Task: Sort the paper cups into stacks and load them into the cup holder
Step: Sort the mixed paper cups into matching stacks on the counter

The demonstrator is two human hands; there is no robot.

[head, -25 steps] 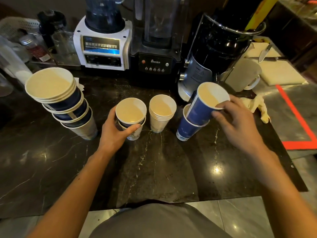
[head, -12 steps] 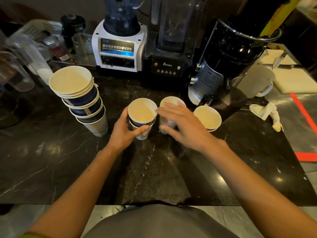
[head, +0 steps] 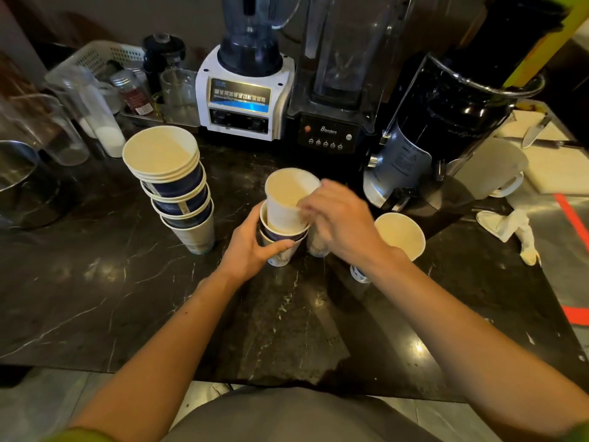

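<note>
In the head view, the change from half a second ago is plain: the right hand (head: 338, 218), which then lay over the white cups in the middle of the table (head: 95, 298), has lifted the white cup (head: 287, 199) and is now lowering it into the short stack (head: 280, 240) just left of where it stood. That cup sits tilted and only partly seated, its rim well above the stack's top rim, with the right hand's fingertips pinching its near wall. The left hand (head: 251, 247) is wrapped around the short stack as before, gripping it so it stays put on the table. Something white shows behind the right hand, probably more cups, but I cannot tell how many. Left of the short stack, the tall stack (head: 178, 186) leans slightly, unchanged; right of the short stack stands the blue cup pair (head: 398, 237), set down a moment earlier. So sorting is well along, I judge: loose cups are merging into few stacks. No cup holder can be made out among the blenders (head: 245, 90) behind the short stack, so loading is not yet begun.
</note>
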